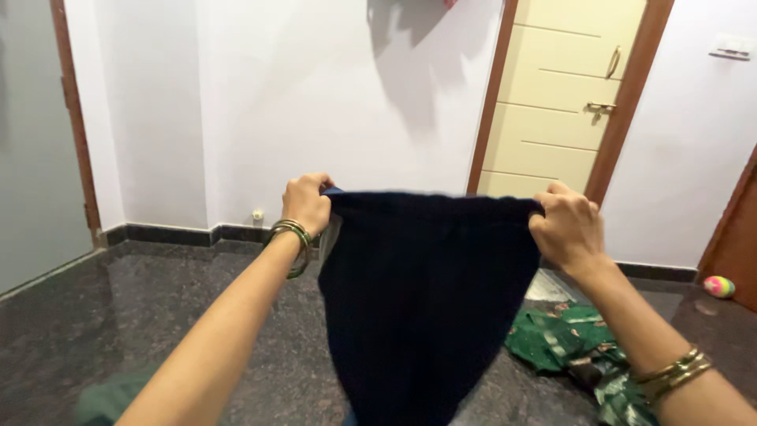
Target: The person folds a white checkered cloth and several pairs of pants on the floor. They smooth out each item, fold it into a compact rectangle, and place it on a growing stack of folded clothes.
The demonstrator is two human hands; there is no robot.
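Green cloth (579, 347) beside navy garment (426, 300)

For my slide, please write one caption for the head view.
Left hand and right hand hold a dark navy garment up by its top edge.

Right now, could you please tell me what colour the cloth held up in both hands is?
The cloth is plain dark navy, clearest in the head view.
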